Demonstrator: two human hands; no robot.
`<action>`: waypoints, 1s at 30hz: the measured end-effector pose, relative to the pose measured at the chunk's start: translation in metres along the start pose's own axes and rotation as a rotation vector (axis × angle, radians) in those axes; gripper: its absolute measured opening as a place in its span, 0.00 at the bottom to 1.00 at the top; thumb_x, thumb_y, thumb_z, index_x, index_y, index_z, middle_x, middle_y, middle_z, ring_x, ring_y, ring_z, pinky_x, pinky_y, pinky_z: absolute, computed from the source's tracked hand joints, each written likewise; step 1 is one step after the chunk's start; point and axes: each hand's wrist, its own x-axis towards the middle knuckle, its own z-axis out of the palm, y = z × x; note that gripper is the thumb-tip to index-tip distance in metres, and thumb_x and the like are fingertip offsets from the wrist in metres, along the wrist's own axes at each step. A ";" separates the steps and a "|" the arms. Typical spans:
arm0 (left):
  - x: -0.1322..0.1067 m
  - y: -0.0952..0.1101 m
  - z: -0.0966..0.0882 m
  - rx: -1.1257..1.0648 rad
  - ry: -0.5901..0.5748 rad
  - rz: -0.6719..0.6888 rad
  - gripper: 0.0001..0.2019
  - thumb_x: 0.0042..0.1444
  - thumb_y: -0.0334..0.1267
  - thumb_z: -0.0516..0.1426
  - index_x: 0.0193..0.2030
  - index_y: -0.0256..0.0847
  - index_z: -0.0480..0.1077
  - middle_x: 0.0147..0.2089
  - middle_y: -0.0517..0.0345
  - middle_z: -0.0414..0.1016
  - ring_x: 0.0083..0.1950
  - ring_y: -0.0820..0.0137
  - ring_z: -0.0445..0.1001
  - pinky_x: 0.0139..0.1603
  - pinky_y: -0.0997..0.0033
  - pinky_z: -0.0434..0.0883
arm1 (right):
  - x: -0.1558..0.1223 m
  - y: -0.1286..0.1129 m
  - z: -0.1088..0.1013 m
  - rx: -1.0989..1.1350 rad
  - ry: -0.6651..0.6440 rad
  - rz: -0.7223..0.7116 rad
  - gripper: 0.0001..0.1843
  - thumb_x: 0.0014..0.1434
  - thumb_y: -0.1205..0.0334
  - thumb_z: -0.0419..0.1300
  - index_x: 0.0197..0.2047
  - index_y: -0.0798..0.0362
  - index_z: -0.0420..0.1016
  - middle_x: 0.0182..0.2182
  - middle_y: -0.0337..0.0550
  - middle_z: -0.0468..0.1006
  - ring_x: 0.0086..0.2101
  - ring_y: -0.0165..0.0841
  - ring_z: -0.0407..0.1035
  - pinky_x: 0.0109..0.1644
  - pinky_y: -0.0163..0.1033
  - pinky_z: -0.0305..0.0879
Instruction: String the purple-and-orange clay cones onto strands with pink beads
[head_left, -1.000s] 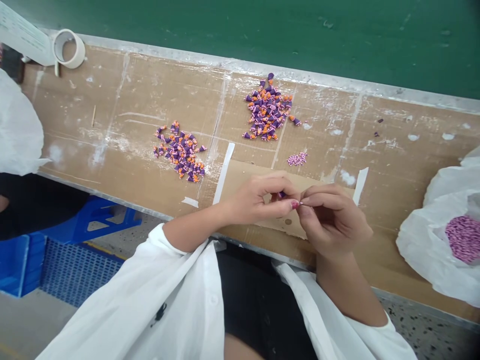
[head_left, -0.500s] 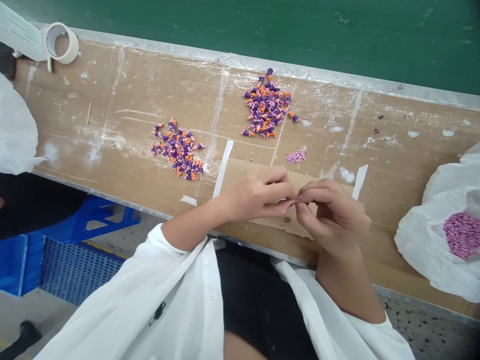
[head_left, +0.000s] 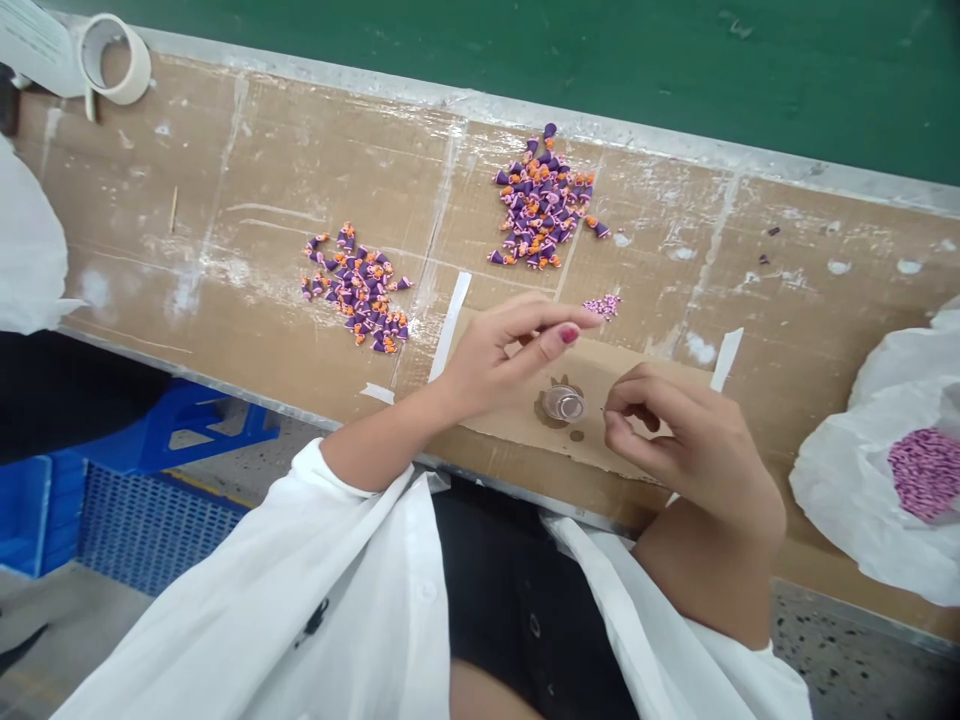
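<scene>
L hand [head_left: 517, 350] is at ctr of frame, index finger straight, thumb close under it w/ a narrow gap b/w; can't tell if it holds anything, as the other fingers are mostly hidden. Its index tip is right by the lower L edge of a small pile of pink bits [head_left: 602, 306], just R of ctr; can't tell if they touch. R hand [head_left: 690, 450] is lower R of ctr, fingers curled, thumb & index tips nearly together; a tiny dark tip shows there, too small to ID, so can't say what's held.

B/w the hands, a small clear container [head_left: 562, 404] sits on a cardboard sheet [head_left: 600, 368], dark stains around it. White tape strips [head_left: 451, 325] run along the sheet's L & R sides.

Purple/orange pcs w/ pink trim lie on the desk [head_left: 300, 175] in 2 groups: upper pile [head_left: 541, 205] at upper ctr, lower pile [head_left: 364, 293] L of ctr. White bag [head_left: 832, 480] w/ more pink bits is at far R. Tape roll [head_left: 137, 75] is upper L, thin stick [head_left: 174, 210] below it & slightly R.
</scene>
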 end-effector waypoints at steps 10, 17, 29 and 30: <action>0.002 0.000 0.004 -0.271 0.138 -0.300 0.26 0.63 0.52 0.64 0.64 0.45 0.70 0.35 0.62 0.74 0.34 0.76 0.71 0.38 0.73 0.70 | -0.006 0.000 0.007 -0.247 -0.139 0.010 0.08 0.66 0.67 0.55 0.34 0.48 0.63 0.26 0.35 0.72 0.23 0.27 0.63 0.26 0.33 0.58; 0.002 0.004 0.007 -0.360 0.101 -0.452 0.20 0.58 0.50 0.67 0.53 0.43 0.74 0.40 0.60 0.81 0.43 0.73 0.80 0.46 0.72 0.74 | -0.004 -0.002 0.008 -0.307 -0.175 -0.014 0.08 0.64 0.68 0.57 0.34 0.48 0.63 0.26 0.35 0.71 0.24 0.28 0.63 0.26 0.33 0.57; 0.005 0.006 0.007 -0.378 0.042 -0.494 0.24 0.48 0.58 0.71 0.35 0.38 0.74 0.42 0.57 0.79 0.40 0.76 0.74 0.40 0.72 0.68 | -0.001 -0.011 0.003 -0.054 -0.010 0.042 0.12 0.61 0.75 0.59 0.34 0.48 0.65 0.28 0.34 0.70 0.26 0.27 0.64 0.30 0.36 0.62; 0.005 0.006 0.007 -0.398 0.031 -0.511 0.24 0.47 0.56 0.72 0.35 0.38 0.74 0.40 0.58 0.78 0.38 0.77 0.72 0.39 0.73 0.68 | 0.000 -0.013 0.005 -0.004 0.048 0.038 0.13 0.59 0.77 0.59 0.34 0.47 0.65 0.28 0.34 0.70 0.26 0.28 0.64 0.31 0.36 0.62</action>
